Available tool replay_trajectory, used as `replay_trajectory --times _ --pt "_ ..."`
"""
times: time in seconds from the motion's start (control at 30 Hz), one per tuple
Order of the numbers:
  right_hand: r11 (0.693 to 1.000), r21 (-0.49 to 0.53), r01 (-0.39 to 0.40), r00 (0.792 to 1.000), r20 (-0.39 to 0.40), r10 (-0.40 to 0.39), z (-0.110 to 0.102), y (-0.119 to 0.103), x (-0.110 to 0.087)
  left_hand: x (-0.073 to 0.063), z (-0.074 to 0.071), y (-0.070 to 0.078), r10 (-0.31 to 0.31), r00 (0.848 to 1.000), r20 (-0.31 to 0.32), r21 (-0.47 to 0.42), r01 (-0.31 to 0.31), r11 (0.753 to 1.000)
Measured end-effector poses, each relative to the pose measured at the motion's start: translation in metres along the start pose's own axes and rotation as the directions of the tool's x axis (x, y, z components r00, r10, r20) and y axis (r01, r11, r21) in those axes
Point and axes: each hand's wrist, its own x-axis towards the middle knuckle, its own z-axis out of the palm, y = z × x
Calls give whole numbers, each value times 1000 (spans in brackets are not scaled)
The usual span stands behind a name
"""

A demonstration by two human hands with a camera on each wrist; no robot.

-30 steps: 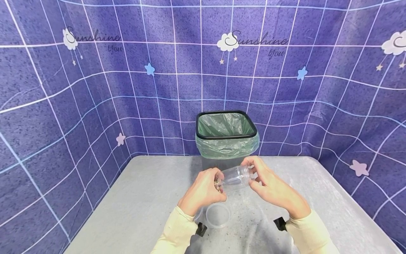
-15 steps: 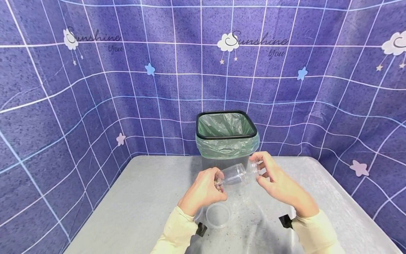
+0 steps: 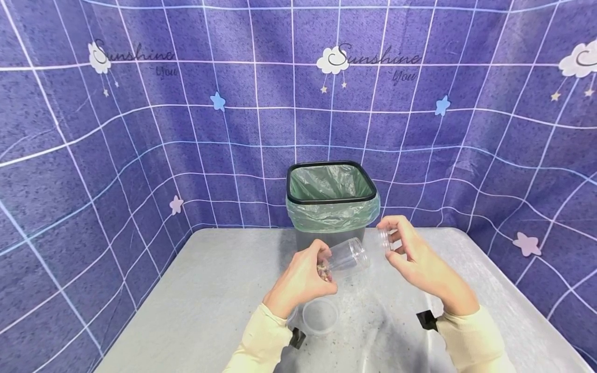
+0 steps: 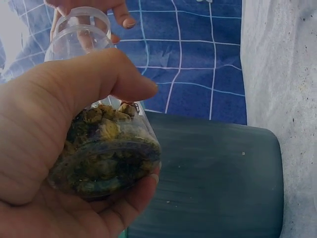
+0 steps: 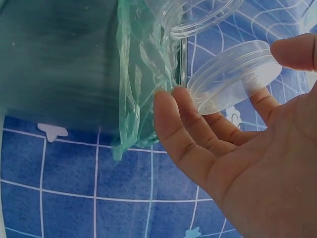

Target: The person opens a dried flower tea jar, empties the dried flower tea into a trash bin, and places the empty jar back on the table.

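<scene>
My left hand (image 3: 305,272) grips the base of a clear plastic jar (image 3: 345,255), tilted with its open mouth toward the upper right. Dried flower buds (image 4: 106,148) fill the jar's bottom end, seen through its wall in the left wrist view. My right hand (image 3: 412,256) holds a clear screw lid (image 3: 384,240) by its edge between thumb and fingers, a short gap away from the jar's mouth. In the right wrist view the lid (image 5: 233,79) is close below the jar's threaded rim (image 5: 205,22).
A grey bin (image 3: 326,238) with a black rim and a green liner bag (image 3: 333,216) stands behind the hands. A clear round lid (image 3: 320,316) lies on the grey table (image 3: 224,290), with another clear round piece partly hidden by the left wrist. Dark crumbs dot the table.
My right hand has moved the lid off the jar's mouth, away to the right and slightly up. The left hand and jar have stayed nearly in place.
</scene>
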Motion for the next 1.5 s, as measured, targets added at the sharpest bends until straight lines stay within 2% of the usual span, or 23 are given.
replay_trajectory --times 0.23,0.5,0.93,1.5 --pt "1000 -10 -18 1000 -14 17 -6 0 -1 0 4 3 31 999 6 -32 -31 999" --pt "1000 6 7 999 -54 -7 -13 1 -2 2 11 6 36 999 27 -77 -34 996" --pt "999 -15 32 994 -102 -34 -23 6 -4 2 16 9 54 999 -3 -56 -54 997" --pt "997 -57 -58 989 -141 49 -33 15 -5 2 19 10 29 1000 -4 -83 -29 996"
